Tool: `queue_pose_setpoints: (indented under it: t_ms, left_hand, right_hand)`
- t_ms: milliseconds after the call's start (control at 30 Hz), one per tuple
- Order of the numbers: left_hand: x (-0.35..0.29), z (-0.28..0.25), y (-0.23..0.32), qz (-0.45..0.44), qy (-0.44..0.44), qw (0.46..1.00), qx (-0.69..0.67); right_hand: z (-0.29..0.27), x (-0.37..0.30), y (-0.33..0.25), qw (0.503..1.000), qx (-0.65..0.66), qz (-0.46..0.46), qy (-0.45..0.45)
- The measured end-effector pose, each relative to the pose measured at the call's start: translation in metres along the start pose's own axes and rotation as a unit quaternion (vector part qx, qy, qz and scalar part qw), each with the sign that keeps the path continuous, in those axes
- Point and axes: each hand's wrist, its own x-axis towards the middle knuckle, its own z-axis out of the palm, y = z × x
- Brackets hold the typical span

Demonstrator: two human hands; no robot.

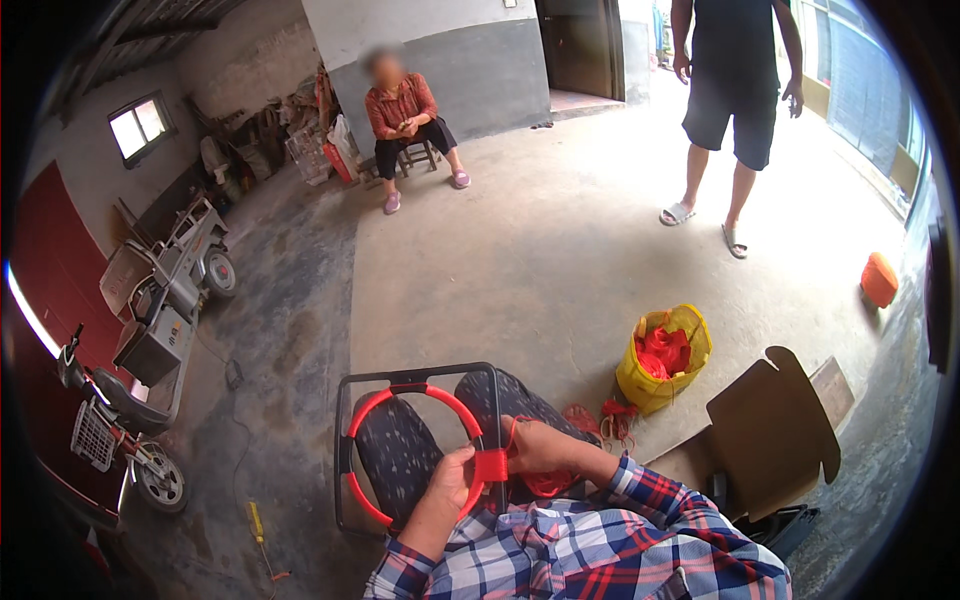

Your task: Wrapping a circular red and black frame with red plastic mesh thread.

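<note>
A square black frame [420, 376] with a ring inside it rests over my lap. Most of the ring [452, 402] is wrapped in red, with bare black stretches between. Wide red wrapping [490, 466] covers the spot where the ring meets the frame's right bar. My left hand [452, 485] is closed on the ring and frame beside this wrapping. Against the right bar, my right hand [540, 447] is closed, with a thin red cord [514, 428] showing at its fingers. More red cord [548, 483] lies in a loose bunch below that hand.
A yellow bag [645, 392] of red material stands ahead to the right, near an open cardboard box [770, 430]. A yellow-handled tool [257, 522] lies at left by a scooter [130, 440] and cargo tricycle [165, 310]. One person [400, 110] sits; another [735, 90] stands.
</note>
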Motion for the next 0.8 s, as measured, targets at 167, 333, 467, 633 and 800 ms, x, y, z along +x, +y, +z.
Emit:
queue_pose_setpoints:
  t_ms: [167,333,467,633,800]
  left_hand:
    - [-0.001,0.001,0.001,0.017,-0.006,1.000,0.018]
    - [-0.002,0.010,0.000,0.015,0.001,1.000,0.010]
    - [-0.003,0.002,0.002,0.013,-0.013,1.000,0.019]
    - [-0.002,0.009,0.000,0.024,0.017,0.999,0.022]
    - [-0.006,0.013,0.001,0.023,0.014,1.000,0.002]
  right_hand:
    - [-0.003,-0.001,-0.007,1.000,-0.014,0.010,-0.005]
    - [0.002,0.000,0.008,1.000,0.000,-0.001,0.003]
    - [-0.004,-0.001,-0.011,1.000,0.011,0.002,-0.002]
    - [0.000,0.001,-0.002,1.000,0.007,0.016,-0.007]
    - [-0.001,0.000,-0.003,1.000,0.024,0.004,-0.005]
